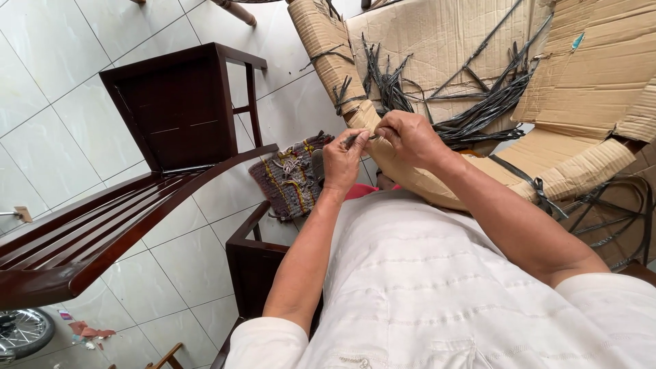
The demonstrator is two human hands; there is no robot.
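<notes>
My left hand (342, 160) and my right hand (406, 137) meet over the rim of a chair frame wrapped in brown cardboard (328, 41). Both pinch a thin dark strip (360, 137) between their fingertips, close to the wrapped rim. A tangle of dark grey weaving strips (478, 113) lies on the cardboard just beyond my right hand. More loose strips (386, 78) stick up behind my fingers. My white-clad lap fills the lower part of the head view.
A dark wooden chair (181, 109) lies on its side on the white tiled floor (48, 130) at left. A woven multicoloured mat (290, 174) sits below my left hand. A wheel (20, 331) shows at the bottom left corner. Dark strip loops (615, 212) hang at right.
</notes>
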